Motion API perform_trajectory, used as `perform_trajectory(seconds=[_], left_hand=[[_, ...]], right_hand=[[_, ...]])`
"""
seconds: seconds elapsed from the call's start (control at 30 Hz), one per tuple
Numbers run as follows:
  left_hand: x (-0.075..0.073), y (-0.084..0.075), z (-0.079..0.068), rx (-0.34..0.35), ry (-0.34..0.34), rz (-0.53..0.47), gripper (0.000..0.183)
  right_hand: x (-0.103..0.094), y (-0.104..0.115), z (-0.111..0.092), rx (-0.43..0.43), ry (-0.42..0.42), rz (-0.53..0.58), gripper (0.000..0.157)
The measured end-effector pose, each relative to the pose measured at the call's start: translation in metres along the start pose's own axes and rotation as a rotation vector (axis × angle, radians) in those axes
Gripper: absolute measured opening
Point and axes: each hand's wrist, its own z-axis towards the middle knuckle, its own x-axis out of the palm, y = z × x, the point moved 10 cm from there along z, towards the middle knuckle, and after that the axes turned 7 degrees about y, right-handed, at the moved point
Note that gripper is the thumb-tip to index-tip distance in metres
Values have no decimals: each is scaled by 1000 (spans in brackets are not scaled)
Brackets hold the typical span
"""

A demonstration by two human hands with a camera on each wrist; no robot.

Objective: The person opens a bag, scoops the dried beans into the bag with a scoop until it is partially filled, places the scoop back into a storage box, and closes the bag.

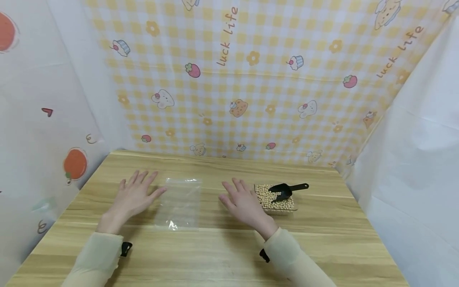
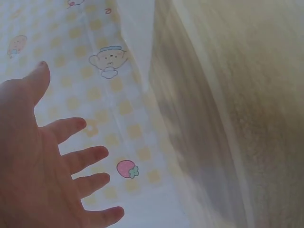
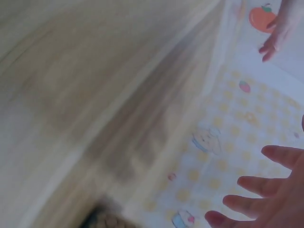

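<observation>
A clear plastic zip bag (image 1: 180, 205) lies flat on the wooden table. My left hand (image 1: 134, 198) is just left of it, fingers spread and holding nothing; in the left wrist view this hand (image 2: 47, 156) shows its fingers apart. My right hand (image 1: 245, 203) hovers right of the bag, beside a clear box of pale round beans (image 1: 265, 198), with its fingers extended. In the right wrist view the right hand (image 3: 270, 194) is likewise bare. A black scoop (image 1: 285, 192) rests on the beans, its handle pointing right.
The wooden table (image 1: 215, 259) ends at a yellow checked cloth (image 1: 222, 91) hung behind it. White cloths hang at the left (image 1: 32, 91) and right (image 1: 416, 171) sides. At the bottom of the right wrist view, beans (image 3: 109, 221) show in part.
</observation>
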Motion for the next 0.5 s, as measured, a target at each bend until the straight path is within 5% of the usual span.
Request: perform_trajectory(seconds=[0.3,0.5], left_hand=[[5,14,7,-5,33,9,85],[14,12,19,17,56,-9,79]], right_hand=[[34,6,40,68,84,186,64],[37,2,59,122,46,177,60]])
